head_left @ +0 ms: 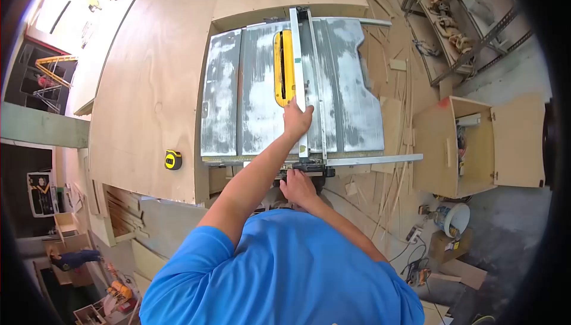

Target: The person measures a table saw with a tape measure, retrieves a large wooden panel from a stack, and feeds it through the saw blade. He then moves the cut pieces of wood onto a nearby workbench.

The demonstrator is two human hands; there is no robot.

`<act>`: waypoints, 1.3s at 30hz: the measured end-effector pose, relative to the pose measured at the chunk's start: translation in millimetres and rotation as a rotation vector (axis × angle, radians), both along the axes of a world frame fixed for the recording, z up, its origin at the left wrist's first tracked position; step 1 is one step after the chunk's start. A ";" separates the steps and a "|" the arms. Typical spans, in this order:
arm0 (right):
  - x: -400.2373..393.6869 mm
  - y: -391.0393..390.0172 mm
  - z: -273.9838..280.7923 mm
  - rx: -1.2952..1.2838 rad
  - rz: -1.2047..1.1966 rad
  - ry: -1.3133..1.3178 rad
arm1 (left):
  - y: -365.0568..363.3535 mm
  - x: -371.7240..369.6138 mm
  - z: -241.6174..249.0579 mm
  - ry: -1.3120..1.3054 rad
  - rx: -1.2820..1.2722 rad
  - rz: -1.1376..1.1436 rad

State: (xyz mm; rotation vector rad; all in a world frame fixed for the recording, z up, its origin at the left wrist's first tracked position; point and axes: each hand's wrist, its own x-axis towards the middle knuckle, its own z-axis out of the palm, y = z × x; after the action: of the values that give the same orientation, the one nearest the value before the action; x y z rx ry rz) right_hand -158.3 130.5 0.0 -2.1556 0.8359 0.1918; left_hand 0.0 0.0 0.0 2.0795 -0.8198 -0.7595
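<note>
A table saw with a worn grey metal top (262,51) lies in front of me. Its yellow throat plate (288,57) has a dark slot along it. The long metal rip fence (299,81) runs just right of this plate. Near the plate's close end, my left hand (297,120) grips the fence, thumb toward its right side. Closer to my body, my right hand (298,189) is closed at the black front clamp (312,168) of the fence; its fingertips are partly hidden.
Plywood surfaces (154,75) surround the saw at left and back; a yellow-black tape measure (173,159) rests there. At right are an open wooden cabinet (437,146), a bucket (452,218), metal shelving (452,33), cables and wood strips on the floor. Another person (77,258) is far left.
</note>
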 end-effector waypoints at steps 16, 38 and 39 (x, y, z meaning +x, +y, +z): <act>-61.5 16.0 18.1 0.589 -0.340 -0.182 | 41.3 85.4 51.8 0.621 -0.166 -0.091; -128.2 -103.2 94.1 0.539 -1.495 -1.427 | -79.3 -78.0 90.6 0.941 -0.444 -0.446; -127.9 -108.5 98.6 0.511 -1.538 -1.406 | -85.7 -82.9 88.7 0.945 -0.441 -0.440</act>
State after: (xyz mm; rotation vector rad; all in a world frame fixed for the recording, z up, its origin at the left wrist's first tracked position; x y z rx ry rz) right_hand -286.2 22.0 98.7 -0.3673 1.0367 -1.4723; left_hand -82.9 -85.7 88.7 0.9560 -0.7795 -1.4722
